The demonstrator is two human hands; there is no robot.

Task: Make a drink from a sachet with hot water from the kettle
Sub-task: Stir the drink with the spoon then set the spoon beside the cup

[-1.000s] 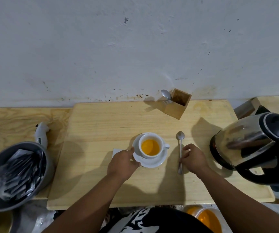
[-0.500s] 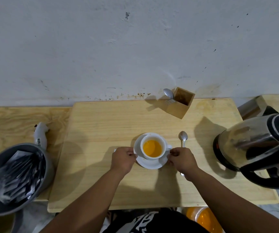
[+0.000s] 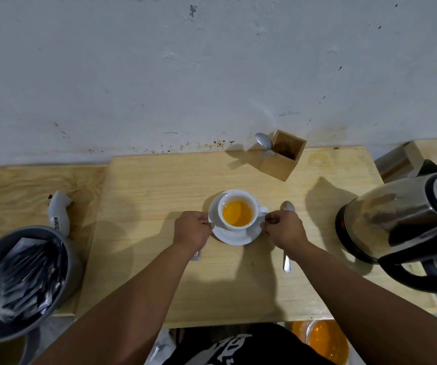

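A white cup (image 3: 251, 204) of orange drink stands on a white saucer (image 3: 234, 237) in the middle of the wooden board (image 3: 143, 196). My left hand (image 3: 192, 229) grips the saucer's left rim and my right hand (image 3: 285, 227) grips its right rim. A metal spoon (image 3: 287, 206) lies on the board just right of the saucer, partly hidden under my right hand. The steel kettle (image 3: 407, 222) with a black handle stands at the right edge. A corner of a sachet (image 3: 195, 257) peeks out beneath my left wrist.
A grey bin (image 3: 73, 259) lined with a plastic bag sits at the left, with a white object (image 3: 58, 212) behind it. A wooden cutlery box (image 3: 284, 156) with a spoon and fork stands by the wall. An orange container (image 3: 322, 341) is below the table edge.
My right hand left the spoon lying on the board and moved left to the saucer's right rim. My left hand stayed on the left rim. The saucer now sits slightly farther from me.
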